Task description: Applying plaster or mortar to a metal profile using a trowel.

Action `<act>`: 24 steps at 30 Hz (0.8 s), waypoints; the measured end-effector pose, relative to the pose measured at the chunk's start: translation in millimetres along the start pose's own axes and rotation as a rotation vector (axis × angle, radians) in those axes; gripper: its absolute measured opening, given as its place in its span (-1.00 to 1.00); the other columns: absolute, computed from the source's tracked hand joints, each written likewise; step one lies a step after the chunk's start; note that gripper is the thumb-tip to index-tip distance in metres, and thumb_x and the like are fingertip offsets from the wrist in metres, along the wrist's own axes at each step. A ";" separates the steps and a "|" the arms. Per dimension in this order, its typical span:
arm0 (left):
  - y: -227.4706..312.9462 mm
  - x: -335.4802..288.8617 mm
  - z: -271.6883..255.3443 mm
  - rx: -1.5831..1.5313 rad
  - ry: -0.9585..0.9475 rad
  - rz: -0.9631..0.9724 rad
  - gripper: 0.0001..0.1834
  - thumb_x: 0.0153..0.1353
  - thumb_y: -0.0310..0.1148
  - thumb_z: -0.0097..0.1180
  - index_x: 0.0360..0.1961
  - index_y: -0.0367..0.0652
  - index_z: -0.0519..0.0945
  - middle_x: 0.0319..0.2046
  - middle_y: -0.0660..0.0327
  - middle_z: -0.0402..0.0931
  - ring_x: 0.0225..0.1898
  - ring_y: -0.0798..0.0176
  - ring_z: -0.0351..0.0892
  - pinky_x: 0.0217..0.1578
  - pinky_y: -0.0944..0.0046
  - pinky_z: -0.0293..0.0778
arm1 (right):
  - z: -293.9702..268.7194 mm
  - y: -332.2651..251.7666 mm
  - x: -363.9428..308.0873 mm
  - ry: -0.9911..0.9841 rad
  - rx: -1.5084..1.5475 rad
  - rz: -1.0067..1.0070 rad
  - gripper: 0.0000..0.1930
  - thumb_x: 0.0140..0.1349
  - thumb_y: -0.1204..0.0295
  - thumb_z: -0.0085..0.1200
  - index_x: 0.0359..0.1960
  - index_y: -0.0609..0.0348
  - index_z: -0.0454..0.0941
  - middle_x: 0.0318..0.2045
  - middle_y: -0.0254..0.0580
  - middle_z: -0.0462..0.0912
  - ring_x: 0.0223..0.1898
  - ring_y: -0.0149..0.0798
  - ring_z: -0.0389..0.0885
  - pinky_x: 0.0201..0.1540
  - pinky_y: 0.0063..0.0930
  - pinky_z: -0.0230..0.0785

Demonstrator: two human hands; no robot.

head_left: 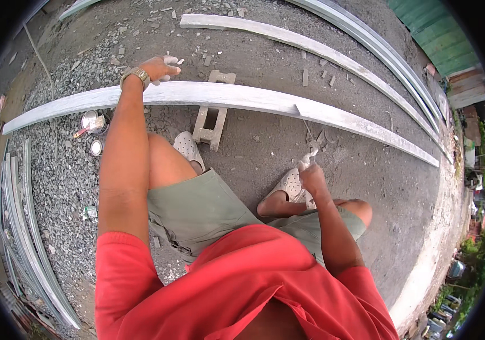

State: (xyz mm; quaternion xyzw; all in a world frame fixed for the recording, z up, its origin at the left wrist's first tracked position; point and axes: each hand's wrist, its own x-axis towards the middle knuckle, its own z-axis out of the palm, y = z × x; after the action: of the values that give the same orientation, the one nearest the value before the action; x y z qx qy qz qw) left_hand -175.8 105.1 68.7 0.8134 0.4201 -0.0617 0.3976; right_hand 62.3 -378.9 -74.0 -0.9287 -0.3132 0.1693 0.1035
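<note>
In the head view, we find a long white-coated beam (225, 95) lying across a hollow concrete block (207, 137), whose ends show beyond both long edges of the beam. Our left hand (162, 68) is over the beam's far edge, left of the block; its fingers are a little apart and smeared white, with nothing visible in them (we cannot tell whether they touch the wood or metal underneath).

Our right hand (314, 180) is closed around a tool with a white-smeared handle (307, 161), held on the near side of the beam, right of the block. A thin rod runs from it to the beam's near edge; the shape of its head is unclear to us.

The containers stand on the gravel (66, 198), just off the near edge of the beam toward its left end. We see a can (102, 125) with whitish matter at its mouth and a red-handled brush (81, 132) against it. Just nearer to us is a smaller round container (96, 148) with a pale top (lid or contents, we cannot say).

A second pale beam (287, 38) lies on the ground past the far edge of the first.
</note>
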 end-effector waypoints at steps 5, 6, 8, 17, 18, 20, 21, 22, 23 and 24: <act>13.4 4.3 8.9 0.032 -0.071 0.031 -0.27 0.11 -0.03 0.14 0.29 -0.02 0.26 0.10 0.12 0.44 0.05 0.14 0.51 -0.05 0.06 0.48 | -31.3 -106.0 -8.3 -0.165 0.001 -0.091 -0.51 0.22 0.03 -0.05 -0.25 0.34 0.51 -0.31 0.33 0.59 -0.15 0.21 0.57 -0.06 -0.03 0.39; 6.7 -2.2 7.9 0.037 -0.068 0.020 -0.26 0.11 -0.02 0.13 0.29 -0.02 0.26 0.10 0.11 0.44 0.05 0.14 0.51 -0.04 0.05 0.47 | -37.0 -106.1 -2.6 -0.173 0.014 -0.095 -0.51 0.22 0.03 -0.05 -0.25 0.34 0.51 -0.31 0.33 0.59 -0.15 0.21 0.57 -0.06 -0.03 0.39; -1.8 -9.3 -0.3 0.042 -0.067 0.012 -0.26 0.11 -0.01 0.13 0.30 -0.03 0.26 0.10 0.11 0.44 0.04 0.14 0.51 -0.04 0.03 0.47 | -59.1 -84.0 9.4 -0.147 -0.079 -0.141 -0.51 0.22 0.03 -0.04 -0.26 0.34 0.52 -0.29 0.30 0.59 -0.13 0.20 0.56 -0.03 -0.05 0.38; -10.0 5.0 -4.6 0.006 -0.009 0.027 -0.25 0.09 0.00 0.13 0.29 -0.02 0.27 0.08 0.07 0.45 0.04 0.10 0.51 -0.06 0.05 0.45 | -78.9 -109.9 1.0 -0.261 -0.119 -0.134 -0.51 0.21 0.04 -0.04 -0.16 0.30 0.55 -0.20 0.25 0.59 -0.08 0.16 0.55 0.02 -0.12 0.36; -5.7 8.7 -0.3 -0.028 -0.015 0.049 -0.21 0.08 0.06 0.14 0.31 -0.02 0.25 0.13 0.03 0.42 0.10 0.02 0.47 0.03 -0.01 0.41 | -78.1 -113.5 1.0 -0.279 -0.131 -0.110 -0.50 0.21 0.03 -0.04 -0.14 0.29 0.55 -0.19 0.24 0.59 -0.07 0.15 0.55 0.02 -0.12 0.36; -1.1 8.2 1.8 -0.026 -0.069 0.063 -0.21 0.08 0.07 0.14 0.30 -0.02 0.25 0.12 0.03 0.42 0.09 0.02 0.47 0.02 -0.01 0.41 | -80.4 -98.3 2.8 -0.282 -0.141 -0.058 -0.50 0.21 0.03 -0.03 -0.12 0.28 0.54 -0.19 0.23 0.59 -0.06 0.15 0.54 0.03 -0.13 0.36; 2.4 7.6 -1.4 -0.025 -0.104 0.071 -0.21 0.08 0.07 0.15 0.30 -0.02 0.26 0.12 0.04 0.43 0.09 0.02 0.47 0.01 0.00 0.41 | -82.9 -73.2 6.4 -0.266 -0.160 -0.026 -0.50 0.20 0.02 -0.03 -0.14 0.29 0.56 -0.20 0.23 0.59 -0.06 0.14 0.55 0.03 -0.13 0.36; -3.1 7.2 -6.4 -0.023 -0.108 0.078 -0.20 0.07 0.09 0.15 0.30 -0.02 0.27 0.11 0.05 0.44 0.09 0.04 0.48 -0.01 0.02 0.42 | -90.3 -47.5 9.1 -0.248 -0.179 0.012 -0.49 0.20 0.02 -0.03 -0.16 0.29 0.57 -0.20 0.22 0.60 -0.05 0.14 0.55 0.03 -0.14 0.37; -9.6 3.2 -13.5 -0.012 -0.079 0.062 -0.23 0.09 0.06 0.15 0.29 -0.01 0.27 0.11 0.06 0.44 0.07 0.05 0.48 -0.04 0.04 0.42 | -102.3 -28.4 11.9 -0.255 -0.175 0.126 -0.50 0.19 0.02 -0.02 -0.22 0.29 0.60 -0.22 0.21 0.61 -0.07 0.14 0.55 0.02 -0.12 0.37; -17.7 1.3 -19.7 -0.051 -0.034 0.066 -0.25 0.10 0.02 0.15 0.29 -0.01 0.28 0.09 0.09 0.46 0.04 0.08 0.51 -0.09 0.10 0.44 | -110.2 8.5 22.0 -0.227 -0.161 0.208 -0.51 0.18 0.03 -0.01 -0.24 0.30 0.61 -0.22 0.20 0.61 -0.09 0.13 0.57 -0.01 -0.13 0.39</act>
State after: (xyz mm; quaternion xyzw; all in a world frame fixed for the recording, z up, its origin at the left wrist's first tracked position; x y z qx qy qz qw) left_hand -192.6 125.5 70.9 0.8152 0.3878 -0.0518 0.4271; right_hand 125.1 -381.5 19.5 -0.9363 -0.2377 0.2574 -0.0252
